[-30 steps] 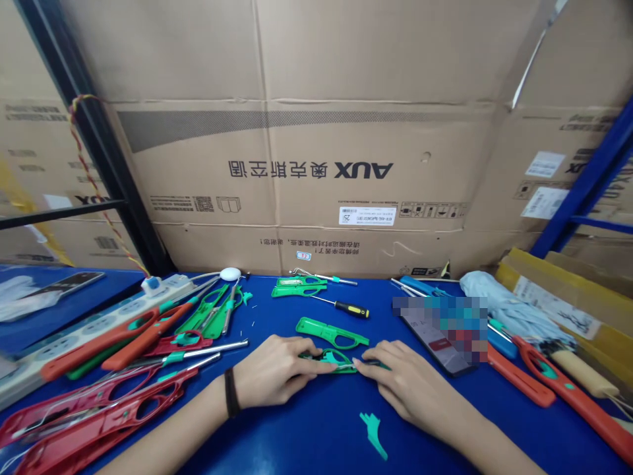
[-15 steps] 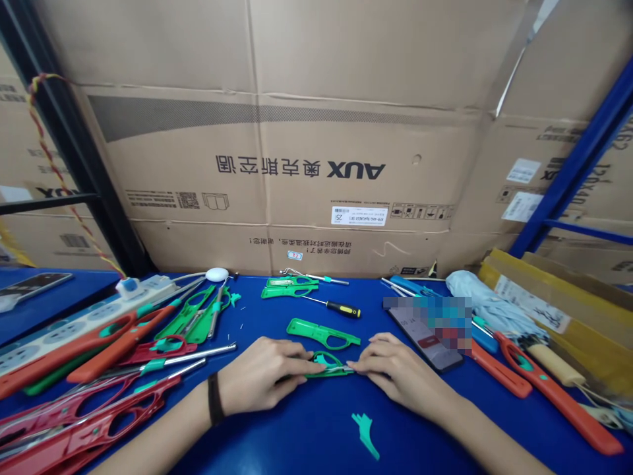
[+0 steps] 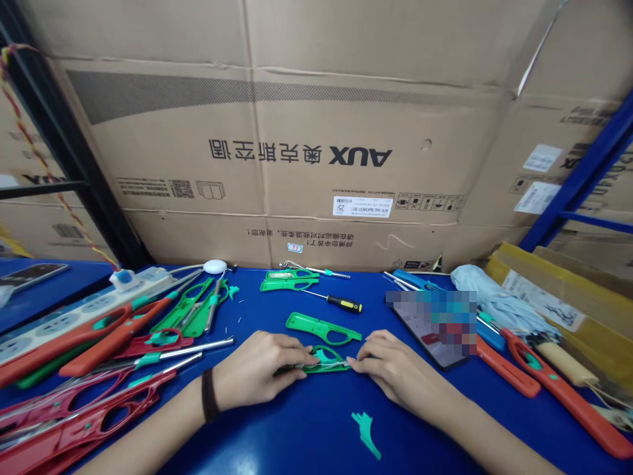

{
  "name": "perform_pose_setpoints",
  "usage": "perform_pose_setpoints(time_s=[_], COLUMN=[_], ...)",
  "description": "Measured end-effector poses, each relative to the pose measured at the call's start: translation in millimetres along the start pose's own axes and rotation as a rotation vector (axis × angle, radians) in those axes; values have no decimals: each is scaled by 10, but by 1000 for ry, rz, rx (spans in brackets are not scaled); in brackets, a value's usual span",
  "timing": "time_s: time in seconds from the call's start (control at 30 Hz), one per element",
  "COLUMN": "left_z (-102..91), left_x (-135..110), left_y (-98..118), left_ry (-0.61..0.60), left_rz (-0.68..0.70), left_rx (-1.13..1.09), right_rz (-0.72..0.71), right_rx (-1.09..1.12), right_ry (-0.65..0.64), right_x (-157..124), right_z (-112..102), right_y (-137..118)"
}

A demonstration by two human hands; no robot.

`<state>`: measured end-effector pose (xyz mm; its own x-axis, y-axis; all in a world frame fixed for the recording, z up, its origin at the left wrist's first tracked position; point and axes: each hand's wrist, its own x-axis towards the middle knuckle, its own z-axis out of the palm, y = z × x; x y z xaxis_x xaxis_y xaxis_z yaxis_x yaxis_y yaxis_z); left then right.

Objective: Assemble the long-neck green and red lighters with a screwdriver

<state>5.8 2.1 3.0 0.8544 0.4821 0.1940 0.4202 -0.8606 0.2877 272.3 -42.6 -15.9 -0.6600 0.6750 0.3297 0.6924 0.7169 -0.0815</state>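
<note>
Between both hands lies a green lighter half-shell (image 3: 329, 367) with a teal trigger and thin metal parts inside. My left hand (image 3: 260, 366) is closed around its left end, which the fingers mostly hide. At the right end, my right hand (image 3: 388, 363) pinches with thumb and fingertips; whether it grips the shell itself or a small metal part there I cannot tell. Just beyond sits a second green half-shell (image 3: 322, 328), bare inside. A loose teal trigger (image 3: 366, 435) rests on the blue table nearer to me.
Red lighter shells (image 3: 84, 422), orange lighters (image 3: 116, 336) and a power strip (image 3: 89, 307) crowd the left. A screwdriver (image 3: 345, 304) lies behind the hands. To the right are a phone (image 3: 425, 336), another orange lighter (image 3: 558, 389) and a folded umbrella (image 3: 502, 303). Cardboard (image 3: 297, 99) stands behind.
My view has shifted slightly. The left fingers have drawn back a little to the left, exposing more of the half-shell and its trigger; the right hand keeps its pinch.
</note>
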Motion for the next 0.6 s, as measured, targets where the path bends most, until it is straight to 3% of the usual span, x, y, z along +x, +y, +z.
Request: perform_pose_setpoints(time_s=[0.17,0.33,0.4,0.53,0.6], left_z=[-7,7,13,21,23], left_x=[-2,-8,-12,-19,-21], left_y=[-17,-66,-84,-108,-114], left_ry=[4,32,48,77,85], left_rz=[9,31,35,57,68], left_rx=[-23,-17,-8,15,31], right_rz=[8,174,249,348,376], right_rx=[-96,95,198,337,356], right_ry=[-87,-148,-97,163,198], right_x=[68,76,104,271,380], right_z=[8,-178,-227,-192,-144], right_y=[-54,-91,-70,23,61])
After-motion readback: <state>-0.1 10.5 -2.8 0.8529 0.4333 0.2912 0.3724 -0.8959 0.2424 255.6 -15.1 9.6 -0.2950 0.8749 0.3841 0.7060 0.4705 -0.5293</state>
